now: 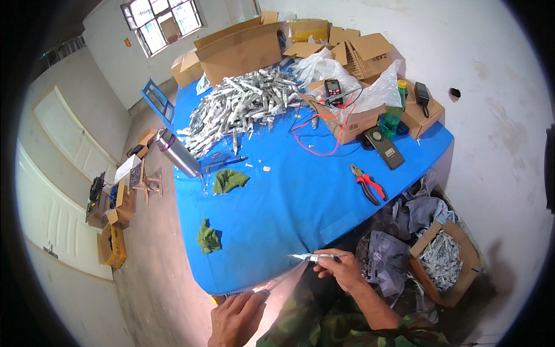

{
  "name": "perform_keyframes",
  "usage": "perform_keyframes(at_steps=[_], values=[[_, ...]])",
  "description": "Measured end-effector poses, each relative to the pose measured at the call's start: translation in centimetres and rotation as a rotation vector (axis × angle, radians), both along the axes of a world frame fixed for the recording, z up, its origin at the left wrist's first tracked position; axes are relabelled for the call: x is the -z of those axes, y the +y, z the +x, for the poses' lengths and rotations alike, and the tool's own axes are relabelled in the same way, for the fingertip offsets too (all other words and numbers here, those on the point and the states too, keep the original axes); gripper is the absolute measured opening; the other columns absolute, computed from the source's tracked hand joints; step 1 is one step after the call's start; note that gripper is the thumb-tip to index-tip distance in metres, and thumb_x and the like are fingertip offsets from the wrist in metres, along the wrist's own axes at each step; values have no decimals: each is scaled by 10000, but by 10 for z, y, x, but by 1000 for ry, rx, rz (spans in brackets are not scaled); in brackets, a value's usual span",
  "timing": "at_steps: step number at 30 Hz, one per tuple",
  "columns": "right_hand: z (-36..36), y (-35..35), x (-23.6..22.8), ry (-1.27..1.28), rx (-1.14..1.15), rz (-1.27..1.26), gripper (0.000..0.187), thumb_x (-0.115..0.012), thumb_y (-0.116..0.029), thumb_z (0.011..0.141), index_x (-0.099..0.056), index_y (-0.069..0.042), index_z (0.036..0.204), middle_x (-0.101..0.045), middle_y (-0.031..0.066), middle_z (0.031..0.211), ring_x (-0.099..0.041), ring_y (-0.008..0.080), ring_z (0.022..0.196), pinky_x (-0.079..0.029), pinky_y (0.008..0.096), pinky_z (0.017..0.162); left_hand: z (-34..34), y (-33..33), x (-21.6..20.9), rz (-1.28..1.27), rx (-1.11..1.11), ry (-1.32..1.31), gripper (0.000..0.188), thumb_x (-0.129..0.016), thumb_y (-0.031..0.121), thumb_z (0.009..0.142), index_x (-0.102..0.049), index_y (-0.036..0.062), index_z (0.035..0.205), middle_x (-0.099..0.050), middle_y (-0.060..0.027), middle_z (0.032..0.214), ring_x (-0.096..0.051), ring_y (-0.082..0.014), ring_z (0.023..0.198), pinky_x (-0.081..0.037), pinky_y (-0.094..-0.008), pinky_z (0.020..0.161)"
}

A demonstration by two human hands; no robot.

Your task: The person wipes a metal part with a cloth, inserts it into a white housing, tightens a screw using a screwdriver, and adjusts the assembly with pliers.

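Note:
My right hand [342,269] grips a thin silvery pen-shaped part [317,256] by its right end and holds it level, tip pointing left, just over the near edge of the blue table [300,196]. My left hand [236,318] is lower left, below the table edge, fingers loosely curled; whether it holds anything small I cannot tell. A big heap of the same silvery parts [243,107] lies at the table's far left.
On the table lie two green rags [229,180] [208,237], a steel flask [176,153], red-handled pliers [367,185], a multimeter [333,91] with red leads, a green bottle [394,113] and cardboard boxes [240,52]. A box of parts [442,263] and grey bags sit on the floor at right.

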State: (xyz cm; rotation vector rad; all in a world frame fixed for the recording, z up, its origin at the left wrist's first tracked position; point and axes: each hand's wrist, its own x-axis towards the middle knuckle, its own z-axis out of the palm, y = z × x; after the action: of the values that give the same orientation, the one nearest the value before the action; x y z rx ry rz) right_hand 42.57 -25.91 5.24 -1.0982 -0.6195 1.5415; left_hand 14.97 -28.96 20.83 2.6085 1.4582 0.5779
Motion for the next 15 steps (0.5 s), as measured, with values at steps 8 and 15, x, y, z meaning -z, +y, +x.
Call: perform_keyframes(at_steps=[8, 15], values=[[9, 3, 0, 44, -108, 57, 323, -728, -123, 996, -704, 39, 1275, -769, 109, 1046, -733, 142, 880, -595, 262, 698, 9, 0, -12, 65, 17, 33, 271, -767, 88, 888, -753, 170, 1147, -749, -56, 1096, -726, -278, 883, -601, -399, 714], [4, -1, 26, -128, -116, 74, 407, -773, -158, 968, -691, 7, 1332, -770, 75, 1055, -708, 107, 814, -582, 256, 751, 2, 3, 27, -33, -90, 47, 221, -748, 163, 921, -747, 173, 1142, -758, -83, 1038, -720, -312, 863, -591, -441, 704]])
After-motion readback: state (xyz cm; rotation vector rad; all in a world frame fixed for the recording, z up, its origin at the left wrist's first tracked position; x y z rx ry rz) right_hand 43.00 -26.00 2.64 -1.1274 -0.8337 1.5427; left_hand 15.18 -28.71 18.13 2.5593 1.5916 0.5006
